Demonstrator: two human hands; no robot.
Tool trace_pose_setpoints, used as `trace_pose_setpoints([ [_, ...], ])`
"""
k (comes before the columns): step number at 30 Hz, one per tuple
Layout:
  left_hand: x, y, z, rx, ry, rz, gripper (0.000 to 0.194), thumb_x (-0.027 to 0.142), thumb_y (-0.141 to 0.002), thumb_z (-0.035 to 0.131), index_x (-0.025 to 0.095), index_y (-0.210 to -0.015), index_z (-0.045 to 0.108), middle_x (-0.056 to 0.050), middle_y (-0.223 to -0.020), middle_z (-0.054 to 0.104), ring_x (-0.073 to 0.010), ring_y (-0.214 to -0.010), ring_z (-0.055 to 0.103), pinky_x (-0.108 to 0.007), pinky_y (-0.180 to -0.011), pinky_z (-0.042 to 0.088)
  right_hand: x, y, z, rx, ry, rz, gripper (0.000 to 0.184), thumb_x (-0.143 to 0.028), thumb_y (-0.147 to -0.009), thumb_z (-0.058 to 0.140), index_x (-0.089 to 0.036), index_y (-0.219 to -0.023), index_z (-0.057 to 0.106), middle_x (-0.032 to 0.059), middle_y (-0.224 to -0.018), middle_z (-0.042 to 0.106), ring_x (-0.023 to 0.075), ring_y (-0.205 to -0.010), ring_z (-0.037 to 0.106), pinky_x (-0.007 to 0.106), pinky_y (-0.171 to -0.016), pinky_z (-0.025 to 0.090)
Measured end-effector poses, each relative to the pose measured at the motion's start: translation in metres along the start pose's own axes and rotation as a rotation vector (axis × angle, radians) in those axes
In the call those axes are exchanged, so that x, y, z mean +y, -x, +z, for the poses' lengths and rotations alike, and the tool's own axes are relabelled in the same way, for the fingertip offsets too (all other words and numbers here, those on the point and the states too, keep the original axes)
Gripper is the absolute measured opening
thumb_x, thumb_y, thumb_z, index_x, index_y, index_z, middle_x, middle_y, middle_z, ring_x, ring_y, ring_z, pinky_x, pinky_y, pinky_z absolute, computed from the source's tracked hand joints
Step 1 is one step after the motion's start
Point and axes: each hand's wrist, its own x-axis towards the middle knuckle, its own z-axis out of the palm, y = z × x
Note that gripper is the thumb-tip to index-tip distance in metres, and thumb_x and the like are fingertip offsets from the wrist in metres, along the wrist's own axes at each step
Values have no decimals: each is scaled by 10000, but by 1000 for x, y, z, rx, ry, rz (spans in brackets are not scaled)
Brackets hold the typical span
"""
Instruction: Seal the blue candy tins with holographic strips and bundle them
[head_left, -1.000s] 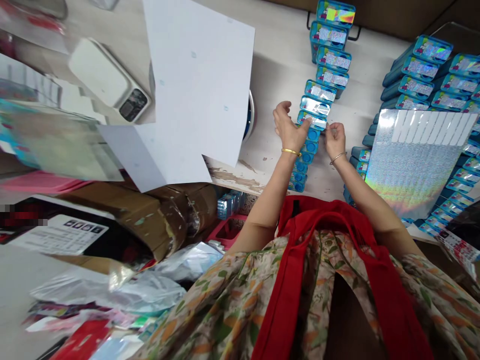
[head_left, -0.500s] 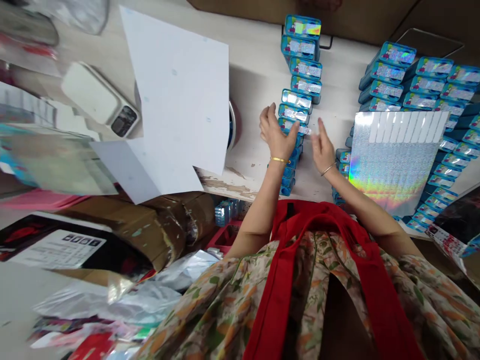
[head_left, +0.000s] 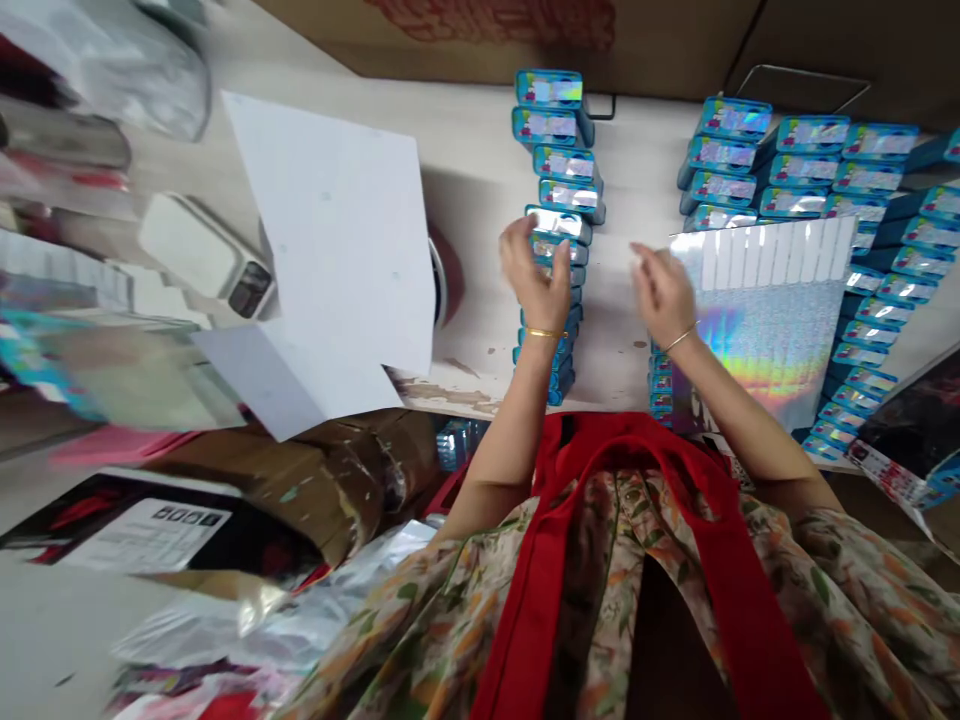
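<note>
A row of small blue boxes (head_left: 564, 162) with shiny labels on their ends runs down the table in front of me. My left hand (head_left: 534, 278) is at this row, its thumb and fingers spread about one box end; whether they press on it I cannot tell. To the right, my right hand (head_left: 665, 295) hovers beside a silvery holographic sticker sheet (head_left: 772, 320) with a band of white strips across its top. Its fingers are part bent, apart and blurred, with nothing visible in them. The sheet lies on more blue boxes (head_left: 814, 135).
White paper sheets (head_left: 337, 230) lie to the left over a round object (head_left: 448, 275). A white device with a small display (head_left: 199, 250) is farther left. Cardboard boxes (head_left: 487, 45) line the back edge. Plastic bags and packages (head_left: 225, 610) lie at lower left.
My right hand has moved away from the row of boxes, rightward to the sticker sheet's left edge. My left hand stays at the row, slightly farther up it. The camera view has shifted.
</note>
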Motion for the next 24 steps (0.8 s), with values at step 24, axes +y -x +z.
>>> trace_pose_setpoints([
  [24,67,-17,116,-612,-79,445,246,342,-1038,471,261,-1083,699,-69,-1323,699,-276,-1172,623,-490,-1124,375,68,-64,-76,23,427,-37,616,-646,-1048,234,-196,-918,634,123,-1083,635,329,-1215,532,619,-1087,373],
])
